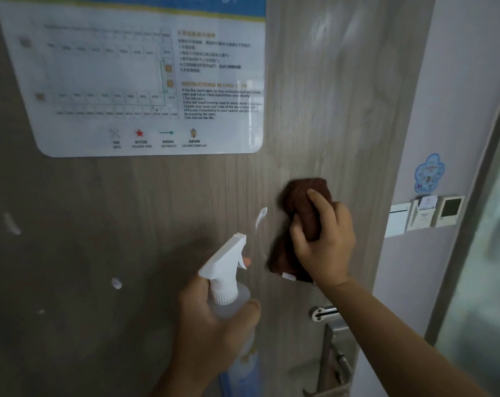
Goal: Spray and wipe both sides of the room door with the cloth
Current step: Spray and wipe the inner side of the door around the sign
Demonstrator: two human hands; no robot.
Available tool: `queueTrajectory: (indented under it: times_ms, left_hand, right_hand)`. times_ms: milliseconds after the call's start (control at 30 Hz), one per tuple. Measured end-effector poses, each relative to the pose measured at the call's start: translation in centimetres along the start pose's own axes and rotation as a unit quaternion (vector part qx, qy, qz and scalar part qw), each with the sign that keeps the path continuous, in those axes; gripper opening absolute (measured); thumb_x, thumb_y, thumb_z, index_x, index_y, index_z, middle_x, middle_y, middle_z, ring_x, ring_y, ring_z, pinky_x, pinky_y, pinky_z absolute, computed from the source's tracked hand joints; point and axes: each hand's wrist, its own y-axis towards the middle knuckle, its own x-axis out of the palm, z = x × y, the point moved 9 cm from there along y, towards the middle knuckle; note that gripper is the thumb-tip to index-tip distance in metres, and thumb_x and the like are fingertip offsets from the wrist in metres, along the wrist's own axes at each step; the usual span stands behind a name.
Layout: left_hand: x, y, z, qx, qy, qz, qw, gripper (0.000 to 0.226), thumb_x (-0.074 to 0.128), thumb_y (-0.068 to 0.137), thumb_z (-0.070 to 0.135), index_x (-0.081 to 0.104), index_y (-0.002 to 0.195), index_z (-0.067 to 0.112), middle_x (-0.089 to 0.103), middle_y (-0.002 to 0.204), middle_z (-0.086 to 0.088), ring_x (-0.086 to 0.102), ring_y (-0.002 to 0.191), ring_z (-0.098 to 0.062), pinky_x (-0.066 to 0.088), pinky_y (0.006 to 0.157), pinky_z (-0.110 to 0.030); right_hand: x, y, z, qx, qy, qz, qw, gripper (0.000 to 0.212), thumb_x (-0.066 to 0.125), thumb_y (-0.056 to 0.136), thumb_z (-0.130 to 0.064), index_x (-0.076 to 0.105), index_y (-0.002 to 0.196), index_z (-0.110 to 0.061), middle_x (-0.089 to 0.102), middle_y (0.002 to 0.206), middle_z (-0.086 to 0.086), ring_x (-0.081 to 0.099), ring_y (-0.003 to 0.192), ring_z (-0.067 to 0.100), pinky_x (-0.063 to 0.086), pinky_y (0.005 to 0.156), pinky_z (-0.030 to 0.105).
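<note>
Dim overall; poster [134, 75] glare-washed (text blurred); edges bowed

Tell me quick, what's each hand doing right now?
Left hand: holding the spray bottle, closed around its neck.
Right hand: gripping the brown cloth, pressed against the door.

brown cloth [303, 216], grey woodgrain door [329, 110]

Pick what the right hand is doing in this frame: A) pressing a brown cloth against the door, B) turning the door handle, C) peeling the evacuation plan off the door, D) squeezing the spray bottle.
A: the right hand presses the brown cloth flat on the wooden door, above the door handle, while the left hand holds the spray bottle.
</note>
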Motion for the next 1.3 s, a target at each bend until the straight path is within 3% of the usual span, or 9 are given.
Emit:
queueTrajectory:
  times_ms: [67,167,533,700,867,967,1033,1233,1300]
  left_hand:
    - [-0.1,0.4,-0.1,-0.008,0.018,0.005,1.000,0.029,0.077,0.057,0.027,0.069,0.083,0.016,0.066,0.069,-0.015,0.063,0.061,-0.034,0.055,0.058,-0.046]
    - [0.5,1.2,-0.9,-0.030,0.055,0.007,0.998,0.022,0.075,0.060,0.016,0.066,0.079,0.011,0.062,0.061,-0.001,0.056,0.057,-0.016,0.051,0.056,-0.043]
    - [1.4,0.9,-0.3,-0.018,0.097,-0.005,0.995,0.030,0.072,0.063,0.016,0.071,0.092,0.022,0.060,0.062,-0.002,0.052,0.053,-0.007,0.047,0.052,-0.029]
    - [1.0,0.8,-0.8,-0.010,0.111,0.008,0.994,0.025,0.074,0.064,0.018,0.068,0.087,0.024,0.066,0.067,0.002,0.063,0.058,-0.017,0.055,0.057,-0.040]
    - [0.4,1.1,-0.7,-0.002,0.105,0.039,0.994,0.023,0.072,0.062,0.016,0.063,0.081,0.025,0.062,0.061,0.009,0.054,0.052,-0.002,0.044,0.052,-0.017]
    - [-0.5,0.9,-0.9,-0.009,0.083,0.058,0.995,0.021,0.074,0.061,0.015,0.060,0.076,0.010,0.063,0.068,-0.007,0.054,0.053,-0.005,0.045,0.048,-0.021]
    - [-1.0,0.6,-1.2,-0.016,0.072,0.058,0.996,0.021,0.073,0.061,0.013,0.060,0.077,0.007,0.060,0.066,-0.011,0.053,0.052,-0.006,0.045,0.048,-0.024]
    - [-1.3,0.6,-1.5,-0.016,0.073,0.059,0.995,0.027,0.071,0.061,0.011,0.067,0.083,0.027,0.059,0.056,0.011,0.051,0.050,0.000,0.043,0.050,-0.015]
    - [-1.3,0.7,-1.4,-0.010,0.074,0.062,0.995,0.026,0.071,0.062,0.009,0.064,0.078,0.027,0.057,0.056,0.012,0.050,0.050,0.000,0.043,0.050,-0.016]
  right_hand:
    - [-0.1,0.0,0.1,0.005,0.015,-0.011,1.000,0.047,0.066,0.090,-0.030,0.061,0.133,-0.013,0.059,0.100,0.012,0.060,0.086,0.030,0.053,0.071,0.042]
    - [-0.1,0.2,0.2,0.014,0.031,-0.028,0.999,0.047,0.067,0.091,-0.030,0.063,0.133,-0.010,0.059,0.103,0.012,0.060,0.090,0.030,0.052,0.076,0.040]
    - [-0.2,0.4,0.5,0.031,0.044,-0.055,0.997,0.051,0.070,0.090,-0.029,0.061,0.137,-0.013,0.059,0.106,0.010,0.060,0.092,0.026,0.055,0.077,0.044]
    - [-0.6,1.3,-0.3,0.007,0.009,-0.021,1.000,0.050,0.065,0.093,-0.034,0.062,0.138,-0.012,0.059,0.102,0.012,0.058,0.088,0.027,0.053,0.073,0.041]
    - [1.6,-0.4,-4.4,-0.145,-0.032,-0.083,0.985,0.050,0.071,0.089,-0.032,0.065,0.135,-0.013,0.058,0.096,0.014,0.056,0.081,0.034,0.047,0.071,0.042]
    - [3.0,-5.2,-5.5,-0.274,-0.046,-0.181,0.943,0.052,0.071,0.086,-0.034,0.063,0.135,-0.017,0.058,0.094,0.012,0.055,0.078,0.033,0.044,0.068,0.041]
    - [2.9,-6.0,-5.1,-0.298,-0.058,-0.195,0.933,0.048,0.071,0.087,-0.033,0.064,0.132,-0.018,0.058,0.092,0.010,0.055,0.077,0.032,0.042,0.067,0.040]
    - [1.2,1.9,-1.8,-0.053,-0.043,-0.037,0.997,0.049,0.072,0.089,-0.029,0.061,0.135,-0.017,0.061,0.098,0.011,0.058,0.082,0.029,0.048,0.073,0.040]
    - [1.9,0.2,-2.4,-0.074,-0.037,-0.045,0.996,0.051,0.069,0.090,-0.029,0.058,0.138,-0.016,0.061,0.098,0.013,0.058,0.082,0.031,0.047,0.073,0.040]
